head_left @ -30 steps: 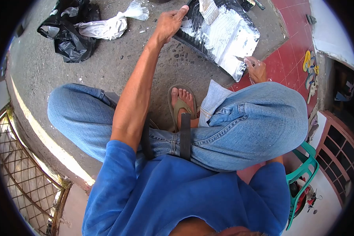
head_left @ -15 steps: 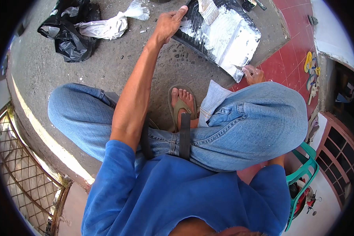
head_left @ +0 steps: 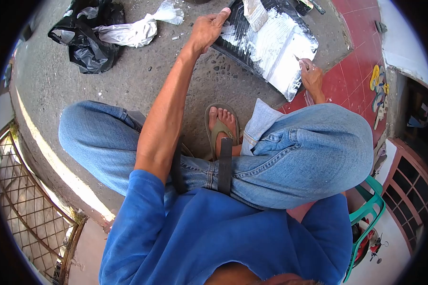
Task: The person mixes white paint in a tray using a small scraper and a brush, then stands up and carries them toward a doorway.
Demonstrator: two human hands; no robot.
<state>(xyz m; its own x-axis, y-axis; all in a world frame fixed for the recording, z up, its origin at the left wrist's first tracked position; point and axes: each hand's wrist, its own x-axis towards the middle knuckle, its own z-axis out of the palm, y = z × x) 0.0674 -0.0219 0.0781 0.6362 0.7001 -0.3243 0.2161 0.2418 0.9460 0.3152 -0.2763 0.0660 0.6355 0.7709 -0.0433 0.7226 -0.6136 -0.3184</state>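
Observation:
A black ribbed tray (head_left: 238, 51) lies tilted at the upper middle, much of it coated with wet white material (head_left: 277, 45). My left hand (head_left: 207, 31) is closed on the tray's left edge, thumb on top. On the right side, my right hand (head_left: 312, 78) is closed over the coated surface, fingers pinched round a thin tool that is mostly hidden. A wide brush with whitish bristles (head_left: 257, 18) rests on the tray's upper part.
A black plastic bag (head_left: 88, 52) and a white bag (head_left: 133, 33) lie on the concrete at the upper left. Red tiles (head_left: 337, 88), flip-flops (head_left: 378, 90) and a green chair (head_left: 368, 206) are on the right. My sandalled foot (head_left: 222, 123) is below the tray.
My right hand has moved up from the tray's lower right corner onto the coated surface. My left hand keeps its hold on the edge. The view has shifted slightly.

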